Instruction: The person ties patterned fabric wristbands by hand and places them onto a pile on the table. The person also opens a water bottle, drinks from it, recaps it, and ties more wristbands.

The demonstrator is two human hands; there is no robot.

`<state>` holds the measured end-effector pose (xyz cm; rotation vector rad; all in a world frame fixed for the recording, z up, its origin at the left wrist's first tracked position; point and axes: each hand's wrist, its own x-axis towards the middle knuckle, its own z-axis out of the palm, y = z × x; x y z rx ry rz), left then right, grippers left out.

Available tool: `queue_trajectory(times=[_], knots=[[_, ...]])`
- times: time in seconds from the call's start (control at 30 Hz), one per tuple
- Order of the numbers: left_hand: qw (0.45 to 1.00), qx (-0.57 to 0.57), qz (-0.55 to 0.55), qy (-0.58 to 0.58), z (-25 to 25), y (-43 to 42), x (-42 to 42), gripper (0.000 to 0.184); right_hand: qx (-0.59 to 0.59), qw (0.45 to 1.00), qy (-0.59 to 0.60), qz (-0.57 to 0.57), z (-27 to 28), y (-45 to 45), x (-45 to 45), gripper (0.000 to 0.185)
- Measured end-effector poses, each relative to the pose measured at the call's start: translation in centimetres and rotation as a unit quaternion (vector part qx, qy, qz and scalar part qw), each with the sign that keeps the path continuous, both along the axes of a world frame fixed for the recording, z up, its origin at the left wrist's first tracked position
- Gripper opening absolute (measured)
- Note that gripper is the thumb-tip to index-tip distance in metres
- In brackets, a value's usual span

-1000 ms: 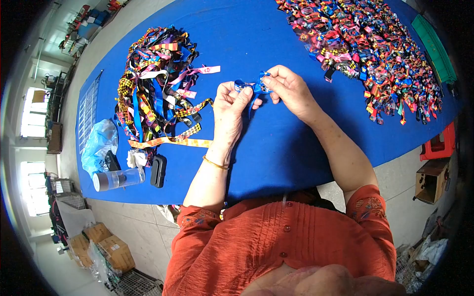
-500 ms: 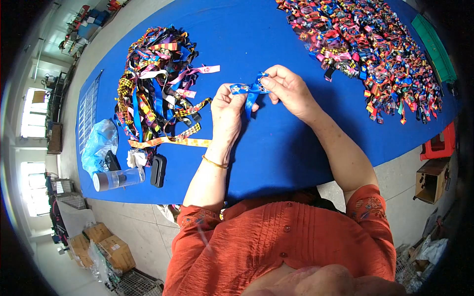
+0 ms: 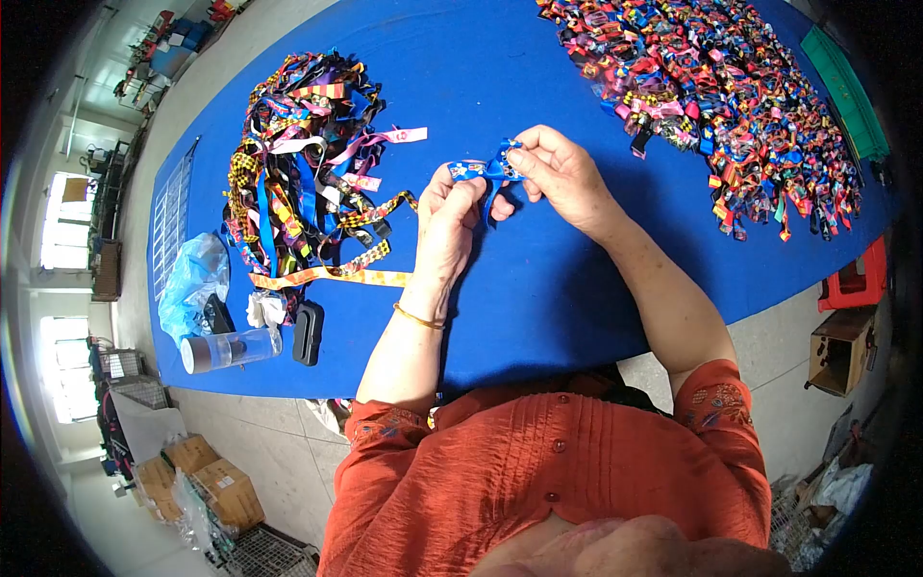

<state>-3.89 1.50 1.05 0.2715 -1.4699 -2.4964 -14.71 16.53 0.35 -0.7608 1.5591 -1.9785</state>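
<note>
A blue printed ribbon strap [image 3: 493, 171] is crossed over itself between my two hands, above the blue cloth [image 3: 538, 308]. My left hand [image 3: 448, 213] pinches its left part between thumb and fingers. With thumb and fingertips, my right hand [image 3: 558, 175] grips the right part near the crossing. One end of the strap hangs down beside my left fingers. To the left of my hands lies a heap of loose printed straps [image 3: 303, 183], with several ends sticking out towards my left wrist.
At the right is a large pile of folded straps [image 3: 711, 106], with a green tray [image 3: 846, 91] beyond it. A clear bottle [image 3: 231, 350], a black case [image 3: 308, 333] and a blue plastic bag [image 3: 196, 284] lie at the left edge. A red stool [image 3: 856, 276] stands right.
The hanging end of the strap has swung in and shows less. My left fingers have shifted and curled around it; my right hand has barely moved.
</note>
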Motion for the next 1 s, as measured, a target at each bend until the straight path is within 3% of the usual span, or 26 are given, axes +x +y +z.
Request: queue_trajectory(times=[0.53, 0.73, 1.0], knots=[[0.997, -0.050, 0.036, -0.048, -0.1, 0.1, 0.1, 0.007, 0.015, 1.000, 0.004, -0.009, -0.4, -0.1, 0.1, 0.011], [0.997, -0.012, 0.036, -0.065, 1.3, 0.6, 0.3, 0.007, 0.014, 1.000, 0.015, -0.013, -0.3, -0.2, 0.2, 0.010], [0.995, -0.063, 0.069, -0.036, 0.6, 0.6, 0.2, 0.006, -0.006, 1.000, 0.012, -0.013, -1.0, -0.5, 0.5, 0.012]])
